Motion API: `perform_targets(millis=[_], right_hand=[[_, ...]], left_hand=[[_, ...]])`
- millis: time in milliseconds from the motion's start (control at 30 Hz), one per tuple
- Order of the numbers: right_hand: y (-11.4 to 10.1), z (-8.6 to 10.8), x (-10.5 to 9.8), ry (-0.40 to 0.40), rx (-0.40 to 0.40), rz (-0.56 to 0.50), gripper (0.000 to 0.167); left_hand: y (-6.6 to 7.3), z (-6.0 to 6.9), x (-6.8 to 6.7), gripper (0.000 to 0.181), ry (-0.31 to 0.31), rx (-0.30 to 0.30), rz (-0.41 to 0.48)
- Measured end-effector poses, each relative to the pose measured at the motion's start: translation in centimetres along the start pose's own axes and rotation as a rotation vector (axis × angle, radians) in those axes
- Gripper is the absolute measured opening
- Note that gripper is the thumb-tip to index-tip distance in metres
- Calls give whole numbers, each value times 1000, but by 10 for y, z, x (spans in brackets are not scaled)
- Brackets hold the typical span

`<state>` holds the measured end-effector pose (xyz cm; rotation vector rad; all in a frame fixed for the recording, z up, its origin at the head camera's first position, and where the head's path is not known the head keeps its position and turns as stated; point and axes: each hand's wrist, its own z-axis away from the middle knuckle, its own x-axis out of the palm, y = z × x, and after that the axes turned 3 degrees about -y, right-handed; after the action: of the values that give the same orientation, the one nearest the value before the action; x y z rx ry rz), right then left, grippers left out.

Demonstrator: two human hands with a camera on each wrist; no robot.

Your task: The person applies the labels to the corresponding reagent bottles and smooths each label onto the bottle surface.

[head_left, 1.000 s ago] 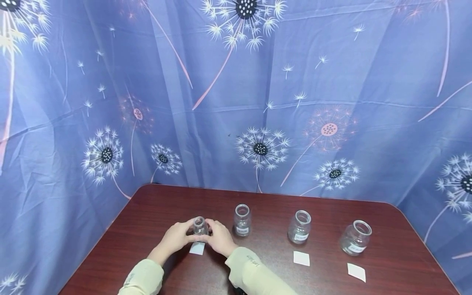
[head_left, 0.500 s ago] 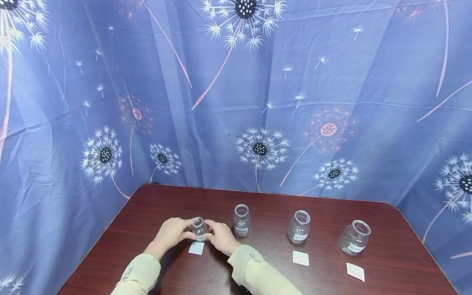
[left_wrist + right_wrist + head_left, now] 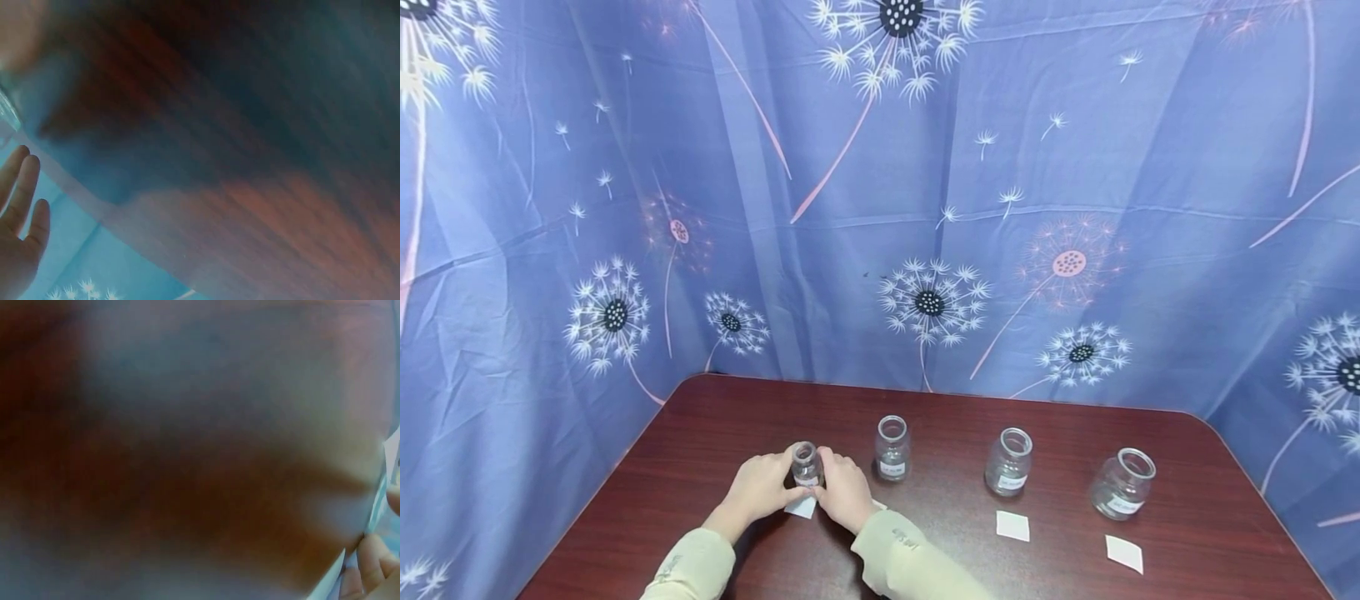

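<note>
A small clear glass jar [image 3: 806, 463] with a white label stands upright at the left of the row in the head view. My left hand [image 3: 758, 487] holds it from the left, thumb at the front and a finger near the rim. From the right, my right hand [image 3: 846, 490] grips the same jar, its thumb almost meeting the left one. A white paper square [image 3: 801, 506] lies just in front, partly covered by the thumbs. In the left wrist view, some left fingers [image 3: 24, 187] extend at the edge. Fingers [image 3: 372, 565] show at the right wrist view's lower right corner.
Three more open glass jars with labels stand to the right: a slim jar [image 3: 892, 450], a wider jar [image 3: 1009, 462] and a round jar [image 3: 1123, 483]. Paper squares [image 3: 1012, 526] [image 3: 1124, 554] lie before the latter two. A blue curtain [image 3: 850, 208] encloses the brown table [image 3: 940, 533].
Both hands loosen slightly around the jar half a second ago, then draw together again with their thumbs across its front. A paper corner now shows beside the right wrist. The other jars stay put.
</note>
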<state>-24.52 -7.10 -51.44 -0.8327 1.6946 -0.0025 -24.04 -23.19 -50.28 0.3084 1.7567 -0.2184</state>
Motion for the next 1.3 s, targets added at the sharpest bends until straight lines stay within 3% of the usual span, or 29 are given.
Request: perform_targets(millis=[133, 333, 667, 867, 1067, 1300], right_hand=[[-2, 1, 2, 46, 21, 66, 53], [0, 1, 3, 94, 16, 73, 51], [13, -4, -2, -38, -12, -99, 39], [16, -6, -5, -55, -17, -171, 34], [18, -10, -6, -55, 18, -219, 33], [16, -10, -11, -45, 33, -305, 37]], left_hand=[[6, -1, 0, 71, -13, -25, 3], [8, -2, 0, 64, -8, -16, 9], [-7, -5, 0, 51, 138, 113, -139], [-14, -9, -9, 44, 216, 186, -236], [-16, -15, -17, 38, 219, 210, -283], [-19, -12, -19, 36, 214, 173, -230]])
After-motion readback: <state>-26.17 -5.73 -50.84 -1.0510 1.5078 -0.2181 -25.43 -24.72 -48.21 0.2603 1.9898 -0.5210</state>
